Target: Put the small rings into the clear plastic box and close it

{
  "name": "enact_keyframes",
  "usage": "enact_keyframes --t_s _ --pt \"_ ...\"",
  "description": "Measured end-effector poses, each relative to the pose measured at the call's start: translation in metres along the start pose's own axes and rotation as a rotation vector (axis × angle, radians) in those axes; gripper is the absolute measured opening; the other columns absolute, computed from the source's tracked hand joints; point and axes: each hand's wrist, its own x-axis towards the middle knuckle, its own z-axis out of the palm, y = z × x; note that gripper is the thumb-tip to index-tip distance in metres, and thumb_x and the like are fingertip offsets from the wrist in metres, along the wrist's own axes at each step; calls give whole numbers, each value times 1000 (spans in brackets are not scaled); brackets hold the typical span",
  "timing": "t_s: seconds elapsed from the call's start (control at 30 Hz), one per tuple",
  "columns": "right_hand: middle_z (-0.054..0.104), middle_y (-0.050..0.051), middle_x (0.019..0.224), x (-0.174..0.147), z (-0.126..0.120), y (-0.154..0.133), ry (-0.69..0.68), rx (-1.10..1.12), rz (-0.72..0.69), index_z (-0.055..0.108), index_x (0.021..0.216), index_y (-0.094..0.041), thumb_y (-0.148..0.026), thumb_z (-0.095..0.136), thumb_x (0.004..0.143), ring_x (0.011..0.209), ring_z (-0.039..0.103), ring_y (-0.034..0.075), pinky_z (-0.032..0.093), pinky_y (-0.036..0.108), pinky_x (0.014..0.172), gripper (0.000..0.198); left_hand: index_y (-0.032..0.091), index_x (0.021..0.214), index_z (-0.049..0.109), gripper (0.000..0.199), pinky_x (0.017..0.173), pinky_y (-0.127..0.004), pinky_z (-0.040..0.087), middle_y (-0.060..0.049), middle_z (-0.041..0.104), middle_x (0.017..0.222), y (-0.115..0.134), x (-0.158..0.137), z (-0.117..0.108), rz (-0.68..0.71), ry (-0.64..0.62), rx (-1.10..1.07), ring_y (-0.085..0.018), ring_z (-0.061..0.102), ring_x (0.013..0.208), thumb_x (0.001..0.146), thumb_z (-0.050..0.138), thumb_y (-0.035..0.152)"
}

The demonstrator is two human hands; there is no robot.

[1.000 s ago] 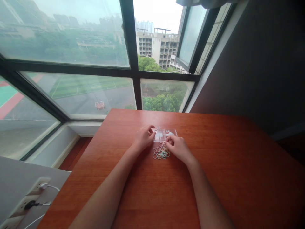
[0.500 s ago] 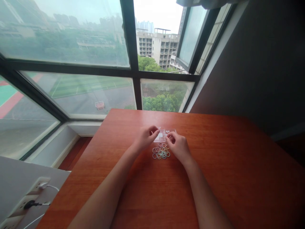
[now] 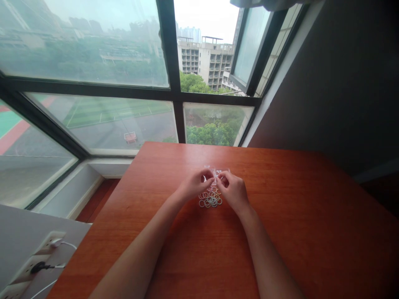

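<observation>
Behind my fingers, a clear plastic case (image 3: 214,171) lies on the table, mostly covered by my hands. My left hand (image 3: 195,183) is closed in a pinch, thumb against forefinger, at the case's near side. Almost meeting it, my right hand (image 3: 233,189) also pinches with thumb and forefinger. Whatever is between the fingertips of either hand is too small to make out. Just below both hands lies a loose pile of small pastel rings (image 3: 210,202) resembling hair ties, several overlapping. The pile's far edge is partly hidden by my fingers.
The reddish-brown wooden table (image 3: 187,257) ends at its far edge by a dark-framed window (image 3: 177,97). A wall strip with sockets (image 3: 40,257), plugs and white cables stands at the lower left. A dark wall (image 3: 336,91) rises at the right.
My left hand has moved right and slightly nearer, bringing its fingertips close to those of my right hand. My right hand has hardly moved. The rings look the same.
</observation>
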Motion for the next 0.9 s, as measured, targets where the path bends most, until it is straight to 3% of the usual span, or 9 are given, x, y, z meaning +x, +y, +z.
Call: enact_keyframes --t_s 0.13,0.4,0.9 --pt "62 -1 64 1 0 2 -22 -15 4 64 84 -22 -33 55 84 59 55 13 38 22 62 15 15 71 63 11 55 -21 38 0 62 64 -6 1 1 17 32 38 -10 50 58 77 57 21" --pt "68 1 69 1 2 12 -141 -203 75 68 82 -25 -27 53 85 64 58 15 31 23 57 16 18 77 65 12 59 -23 41 -1 66 73 -39 7 -5 -77 313 230 -12 54 61 81 56 26" --pt "69 3 69 0 2 12 -211 -243 88 71 85 -26 -25 54 84 66 59 17 30 24 56 18 18 81 67 14 61 -23 42 -2 68 76 -43 4 -10 -77 282 258 -13 56 64 82 55 26"
